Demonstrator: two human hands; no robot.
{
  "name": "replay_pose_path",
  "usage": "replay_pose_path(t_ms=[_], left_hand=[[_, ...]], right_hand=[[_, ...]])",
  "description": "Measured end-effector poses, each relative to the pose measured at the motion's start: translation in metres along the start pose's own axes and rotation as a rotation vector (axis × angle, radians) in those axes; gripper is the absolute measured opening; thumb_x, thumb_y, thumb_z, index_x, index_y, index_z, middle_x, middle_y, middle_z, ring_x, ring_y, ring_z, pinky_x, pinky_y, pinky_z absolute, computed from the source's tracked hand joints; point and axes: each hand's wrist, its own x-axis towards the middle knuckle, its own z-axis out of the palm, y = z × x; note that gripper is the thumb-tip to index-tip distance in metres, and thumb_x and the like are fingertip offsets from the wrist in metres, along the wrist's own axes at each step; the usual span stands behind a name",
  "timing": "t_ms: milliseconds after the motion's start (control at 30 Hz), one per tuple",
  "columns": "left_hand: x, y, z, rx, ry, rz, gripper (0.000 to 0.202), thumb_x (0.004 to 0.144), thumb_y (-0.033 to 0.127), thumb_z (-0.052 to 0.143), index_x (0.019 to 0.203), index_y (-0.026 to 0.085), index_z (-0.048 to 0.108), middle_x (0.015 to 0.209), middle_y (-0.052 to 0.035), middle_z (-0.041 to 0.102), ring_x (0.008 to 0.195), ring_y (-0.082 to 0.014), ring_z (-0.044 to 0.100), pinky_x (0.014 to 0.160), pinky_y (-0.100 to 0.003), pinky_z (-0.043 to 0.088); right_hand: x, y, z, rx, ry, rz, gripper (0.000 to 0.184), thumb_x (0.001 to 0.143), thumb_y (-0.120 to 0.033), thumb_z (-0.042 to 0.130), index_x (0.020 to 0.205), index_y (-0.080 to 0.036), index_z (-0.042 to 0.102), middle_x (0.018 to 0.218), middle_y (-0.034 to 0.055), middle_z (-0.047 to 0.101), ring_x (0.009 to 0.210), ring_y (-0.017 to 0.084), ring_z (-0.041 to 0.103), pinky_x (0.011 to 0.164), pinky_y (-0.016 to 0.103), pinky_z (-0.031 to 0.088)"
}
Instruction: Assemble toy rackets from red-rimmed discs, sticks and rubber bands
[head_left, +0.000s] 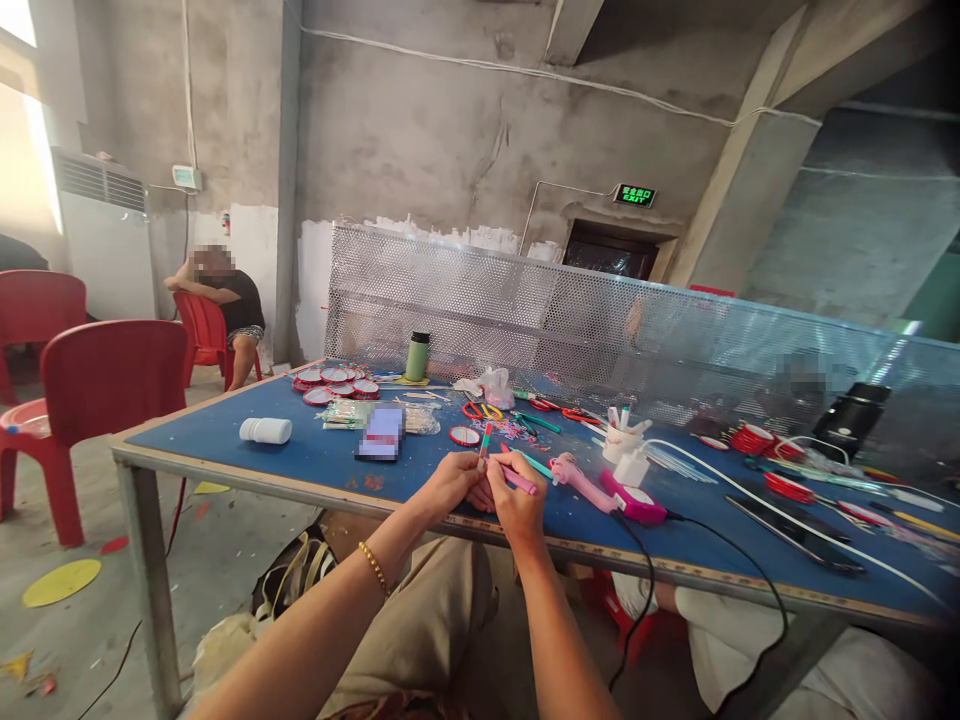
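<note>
L hand point(461, 482) pinches a thin red & teal stick point(487, 437). R hand point(521, 508) is clamped round a fat pink pen point(520, 481), tip nr the stick. L of the grip: flat black phone point(380, 432) w/ lit screen. R of it: pale pink plastic tool point(581, 480), on blue tabletop point(202, 430).

A workshop, judging by rough concrete walls point(420, 130), a lit exit sign point(635, 195) and a counter point(210, 440) strewn with scissors point(491, 411).

the bare left arm point(315, 610) slants far inward, while the right arm point(561, 610) rises more steeply; the left hand point(456, 482) and right hand point(520, 508) are close together, both curled in a pinching grip.
</note>
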Motion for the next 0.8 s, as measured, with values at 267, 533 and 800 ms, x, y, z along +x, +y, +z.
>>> replay_pose_path(t_ms=[267, 533, 800], left_hand=[[0.0011, -0.0005, -0.0003, 0.009, 0.001, -0.007, 0.027, 0.097, 0.038, 0.058, 0.107, 0.013, 0.064, 0.094, -0.0034, 0.068, 0.072, -0.0127, 0.065, 0.065, -0.029, 0.057], [0.0006, -0.0003, -0.0001, 0.004, -0.006, -0.009, 0.026, 0.097, 0.037, 0.059, 0.105, 0.013, 0.064, 0.091, -0.0029, 0.068, 0.071, -0.0123, 0.065, 0.064, -0.028, 0.056], [0.0003, -0.0004, 0.0002, 0.000, -0.005, -0.008, 0.027, 0.097, 0.038, 0.058, 0.107, 0.013, 0.064, 0.094, -0.0036, 0.068, 0.073, -0.0129, 0.065, 0.065, -0.029, 0.057]], right_hand=[[-0.0005, 0.0007, 0.0004, -0.009, 0.003, -0.007, 0.017, 0.088, -0.024, 0.056, 0.072, -0.021, 0.063, 0.065, 0.0005, 0.067, 0.060, 0.016, 0.061, 0.064, 0.028, 0.050], [0.0014, -0.0005, 0.0007, -0.001, 0.032, -0.007, 0.017, 0.089, -0.024, 0.055, 0.074, -0.022, 0.063, 0.067, 0.0010, 0.069, 0.062, 0.017, 0.064, 0.077, 0.033, 0.054], [0.0004, 0.0019, 0.0018, -0.008, 0.025, -0.006, 0.016, 0.089, -0.025, 0.056, 0.076, -0.021, 0.064, 0.068, 0.0008, 0.068, 0.062, 0.017, 0.064, 0.074, 0.032, 0.054]])
